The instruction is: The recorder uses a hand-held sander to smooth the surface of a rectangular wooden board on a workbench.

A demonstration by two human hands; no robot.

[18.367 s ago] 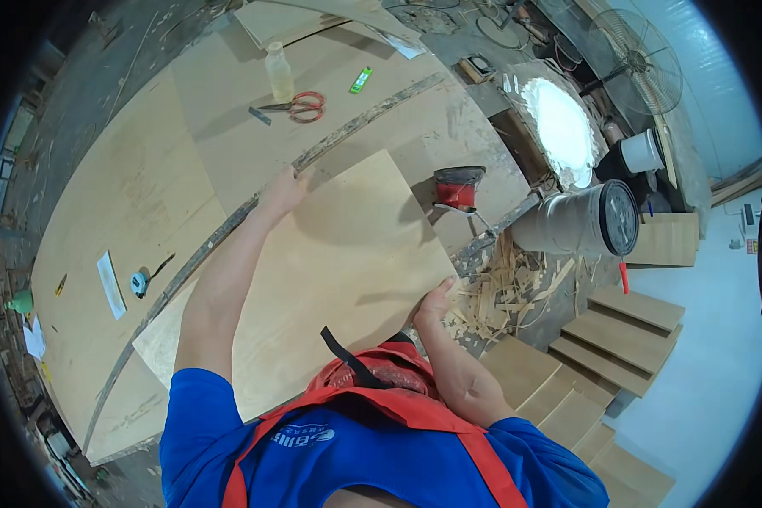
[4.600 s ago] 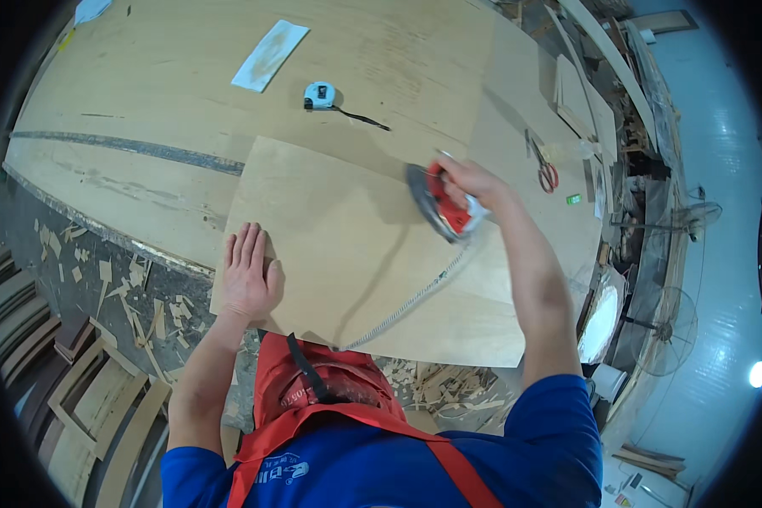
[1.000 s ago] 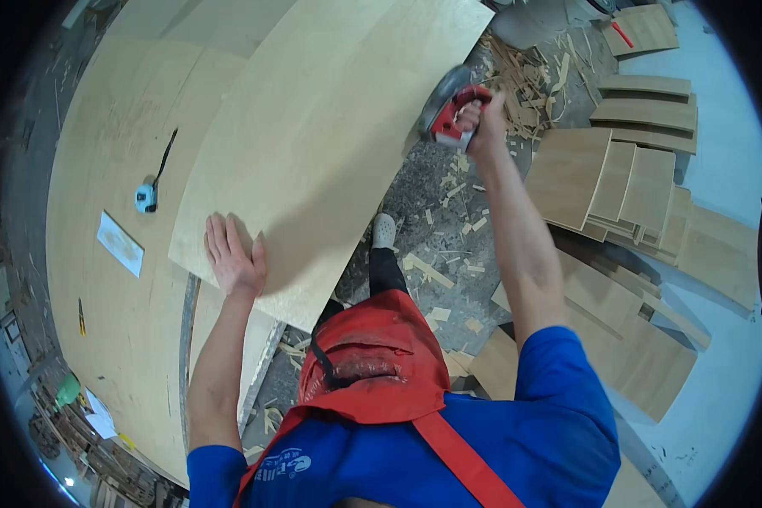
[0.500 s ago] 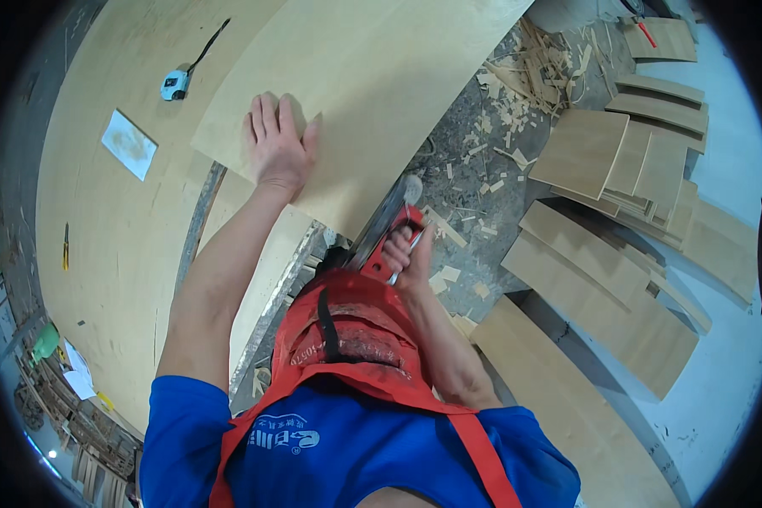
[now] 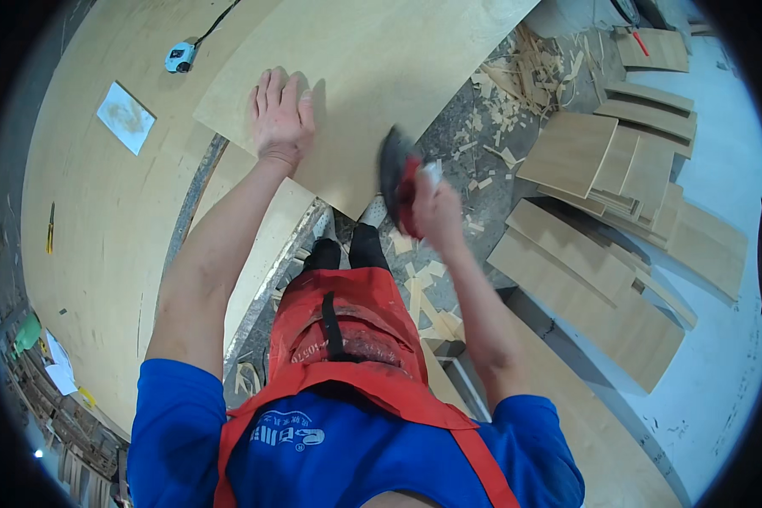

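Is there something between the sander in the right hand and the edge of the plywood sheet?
Nothing visible. The right hand holds the sander right beside the near edge of the plywood sheet, with only open air between. The left hand lies flat on the sheet, off to the side.

Pale tan plywood sheet (image 5: pixel 356 76); red-and-black sander (image 5: pixel 400 180); red apron (image 5: pixel 347 339).

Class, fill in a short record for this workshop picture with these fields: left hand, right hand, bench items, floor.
left hand: left hand pressed flat, fingers spread, on the plywood sheet
right hand: right hand gripping a red and black sander, blurred, by the sheet's near edge
bench items: tape measure, sandpaper sheet
floor: wood scraps, cut wooden boards
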